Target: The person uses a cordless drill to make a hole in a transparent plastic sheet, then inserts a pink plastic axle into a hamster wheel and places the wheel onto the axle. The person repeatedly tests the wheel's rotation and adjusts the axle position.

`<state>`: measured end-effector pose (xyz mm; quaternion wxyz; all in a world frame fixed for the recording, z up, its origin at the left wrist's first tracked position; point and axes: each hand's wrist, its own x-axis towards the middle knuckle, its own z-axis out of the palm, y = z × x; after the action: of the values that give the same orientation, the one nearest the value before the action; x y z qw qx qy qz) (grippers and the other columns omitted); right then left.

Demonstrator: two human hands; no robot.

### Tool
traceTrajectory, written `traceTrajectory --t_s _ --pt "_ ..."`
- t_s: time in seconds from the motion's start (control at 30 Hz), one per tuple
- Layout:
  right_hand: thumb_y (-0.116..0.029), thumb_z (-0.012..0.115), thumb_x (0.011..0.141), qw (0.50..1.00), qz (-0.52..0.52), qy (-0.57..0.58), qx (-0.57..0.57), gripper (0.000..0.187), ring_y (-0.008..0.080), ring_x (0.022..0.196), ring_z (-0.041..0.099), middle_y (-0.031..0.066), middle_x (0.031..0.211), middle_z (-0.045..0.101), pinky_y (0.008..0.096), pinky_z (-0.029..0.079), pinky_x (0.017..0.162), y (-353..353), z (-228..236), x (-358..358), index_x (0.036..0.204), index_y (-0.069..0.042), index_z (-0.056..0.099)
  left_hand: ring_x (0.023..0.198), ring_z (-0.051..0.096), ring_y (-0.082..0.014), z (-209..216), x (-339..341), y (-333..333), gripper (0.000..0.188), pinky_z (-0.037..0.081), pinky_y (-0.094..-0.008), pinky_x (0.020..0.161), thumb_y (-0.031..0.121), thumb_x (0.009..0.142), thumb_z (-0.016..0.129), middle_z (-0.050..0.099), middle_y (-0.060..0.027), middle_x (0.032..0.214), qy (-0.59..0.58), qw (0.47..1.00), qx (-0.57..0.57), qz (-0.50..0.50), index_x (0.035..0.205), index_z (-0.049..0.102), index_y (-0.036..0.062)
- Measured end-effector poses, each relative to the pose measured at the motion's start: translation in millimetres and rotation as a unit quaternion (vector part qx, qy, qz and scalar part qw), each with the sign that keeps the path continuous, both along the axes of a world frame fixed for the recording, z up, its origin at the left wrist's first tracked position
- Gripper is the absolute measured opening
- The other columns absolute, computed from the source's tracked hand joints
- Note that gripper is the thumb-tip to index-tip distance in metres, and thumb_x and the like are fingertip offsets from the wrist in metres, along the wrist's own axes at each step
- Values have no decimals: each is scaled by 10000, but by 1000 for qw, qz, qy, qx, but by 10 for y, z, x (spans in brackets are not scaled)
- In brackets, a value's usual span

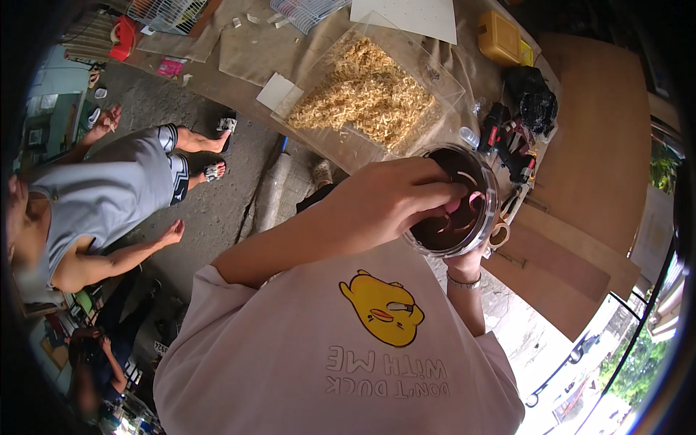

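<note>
My right hand grips a clear round plastic container from its lower side, with a bracelet or watch at the wrist. Dark brown inside, the container has several thin, curved pinkish pieces on that dark surface; I cannot tell what they are. My left hand reaches over the rim, its fingers closed in a pinch inside. Something small and pink shows at the fingertips, too unclear to name. Just beyond both hands, a clear square box of pale wood shavings rests on the table.
On the table are wire cages, a yellow container, a black plastic bag, power tools and a tape roll. Wooden boards stand at right. At left is a person in grey, another person behind.
</note>
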<state>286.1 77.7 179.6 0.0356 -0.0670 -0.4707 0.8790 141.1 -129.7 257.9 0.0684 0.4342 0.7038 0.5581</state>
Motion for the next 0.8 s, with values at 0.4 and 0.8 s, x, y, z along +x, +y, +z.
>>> traceTrajectory --t_s 0.4,0.8 --pt "-27 766 867 995 -19 6 100 772 283 1310 554 146 1471 517 431 490 1097 -49 76 61 1536 -41 381 898 717 -208 -62 -45 71 278 626 -352 720 50 787 767 681 -52 979 147 988 -34 -32 1059 714 70" --pt "-23 602 976 995 -52 35 80 606 280 1335 534 150 1494 489 430 481 1115 -92 -10 -115 1538 -43 377 870 726 -279 -127 -90 164 246 588 -368 758 107 856 779 728 -102 1056 7 1000 -8 -17 1089 740 37"
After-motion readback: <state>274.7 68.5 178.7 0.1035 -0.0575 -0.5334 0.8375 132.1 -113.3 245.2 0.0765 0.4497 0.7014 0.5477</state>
